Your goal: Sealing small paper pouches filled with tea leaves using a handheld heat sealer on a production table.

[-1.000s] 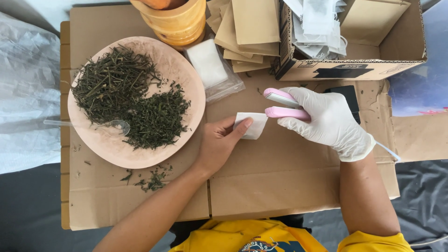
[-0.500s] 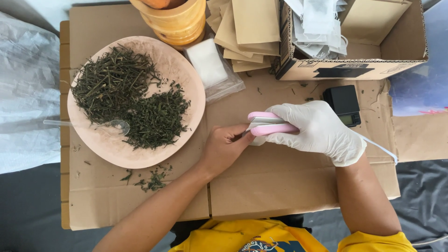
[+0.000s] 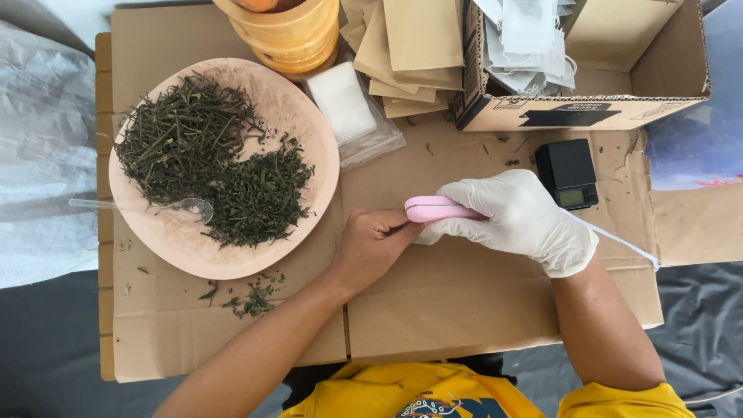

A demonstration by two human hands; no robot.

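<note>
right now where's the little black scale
In the head view the small black scale sits on the cardboard at right of centre, just below the open cardboard box and right beside the gloved right hand.

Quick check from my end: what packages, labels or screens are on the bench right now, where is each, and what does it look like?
Cardboard box: top right, open, brown with a black printed patch on its front.
Kraft envelopes: top centre, fanned tan stack.
Clear bag: beside the plate, holding a white stack.
White sachets: inside the box.
Pocket scale: below the box, black with a small greenish screen.
</note>
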